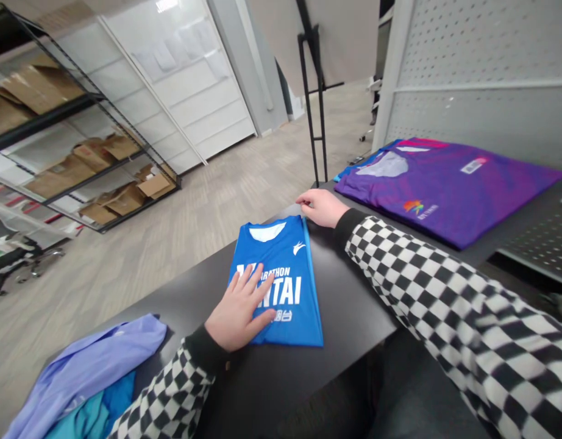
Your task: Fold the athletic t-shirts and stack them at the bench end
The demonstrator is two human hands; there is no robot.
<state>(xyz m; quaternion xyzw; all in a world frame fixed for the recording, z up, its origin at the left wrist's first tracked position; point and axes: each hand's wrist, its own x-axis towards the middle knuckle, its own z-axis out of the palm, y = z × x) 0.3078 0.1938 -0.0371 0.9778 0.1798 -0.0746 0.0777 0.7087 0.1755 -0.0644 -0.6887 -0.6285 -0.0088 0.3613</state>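
A folded blue T-shirt (285, 332) with white lettering and a white collar lining lies face up on the dark table (349, 305). My left hand (242, 308) rests flat on its front, fingers spread over part of the print. At the shirt's far right corner is my right hand (324, 207), its fingers bent and close together. Whatever may be between those fingertips is hidden. A light blue layer shows along the shirt's right edge.
Right of my right arm lies a folded purple T-shirt (450, 189) with blue cloth under its far edge. Loose lilac (98, 360) and teal garments (82, 417) lie at the table's left end. A black stand (315, 110) and a shelf of cardboard boxes (93, 155) are beyond.
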